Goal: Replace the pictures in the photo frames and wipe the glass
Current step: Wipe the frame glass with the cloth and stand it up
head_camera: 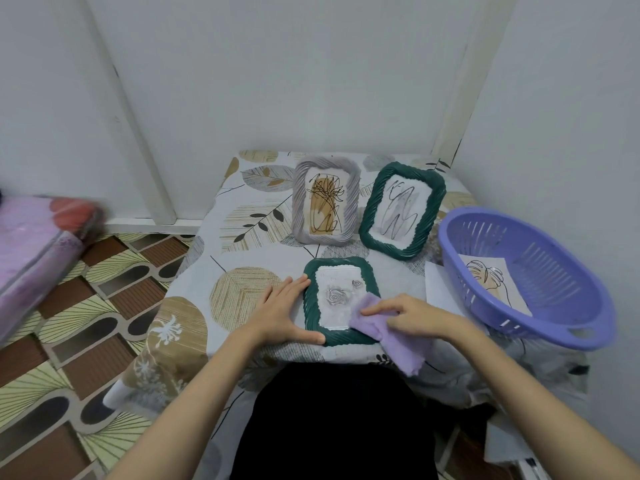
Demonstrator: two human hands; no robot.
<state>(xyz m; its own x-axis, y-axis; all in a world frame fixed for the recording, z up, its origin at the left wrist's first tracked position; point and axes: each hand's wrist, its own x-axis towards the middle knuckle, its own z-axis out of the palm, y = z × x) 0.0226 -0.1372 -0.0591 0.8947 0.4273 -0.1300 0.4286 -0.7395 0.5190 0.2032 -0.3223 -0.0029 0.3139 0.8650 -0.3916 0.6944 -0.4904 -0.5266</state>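
Green twisted-rope frame (341, 301) flat near front edge of tabletop (242, 233), glass up, grey rose pic inside. Left hand (282, 311) spread flat, bracing frame's left edge. Right hand (407, 315) pinching lilac cloth (388, 336) on frame's lower-right corner. Grey frame (325, 199) & 2nd green frame (401, 211) upright toward back edge.

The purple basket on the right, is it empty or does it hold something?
Not empty. The purple basket holds a loose picture, a line drawing on paper lying flat on its bottom.

Your left hand (282, 308) and right hand (412, 315) are bare, forearms sleeveless; your lap wears black, perhaps trousers.
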